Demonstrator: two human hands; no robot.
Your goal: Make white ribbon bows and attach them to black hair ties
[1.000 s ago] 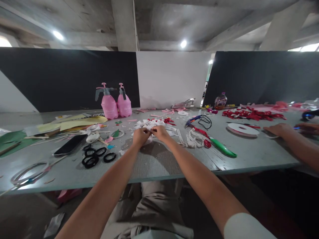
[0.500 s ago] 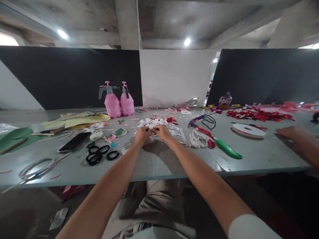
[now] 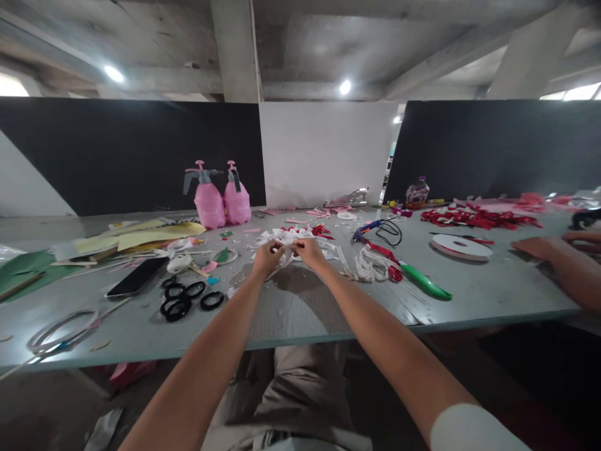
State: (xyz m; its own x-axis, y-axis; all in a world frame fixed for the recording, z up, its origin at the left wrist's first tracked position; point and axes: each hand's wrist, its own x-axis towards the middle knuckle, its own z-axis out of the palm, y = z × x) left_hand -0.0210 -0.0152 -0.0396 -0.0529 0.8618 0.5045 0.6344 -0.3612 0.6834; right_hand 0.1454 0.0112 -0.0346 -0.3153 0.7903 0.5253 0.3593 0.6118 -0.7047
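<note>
My left hand (image 3: 268, 258) and my right hand (image 3: 310, 252) are close together over the middle of the table, fingers pinched. Between them runs a white ribbon (image 3: 287, 252), held by both hands, though the fingertips partly hide it. Right behind the hands lies a heap of white ribbon pieces (image 3: 277, 235), with some red ribbon pieces (image 3: 322, 231) beside it. A tangle of white cord or ribbon (image 3: 370, 263) rests to the right of my right hand, next to a shiny green object (image 3: 426, 282).
Left of my hands are several black rings (image 3: 177, 307), a phone (image 3: 138, 276) and two pink spray bottles (image 3: 209, 203). On the right are a blue glue gun (image 3: 366, 230), a white ribbon roll (image 3: 461, 247), a red ribbon pile (image 3: 479, 217) and another person's hands (image 3: 539, 248). The table's front edge (image 3: 300, 341) is near me.
My hands have moved slightly apart, and more of the white ribbon shows between them. The view has shifted a little. More of the other person's hands shows at the right.
</note>
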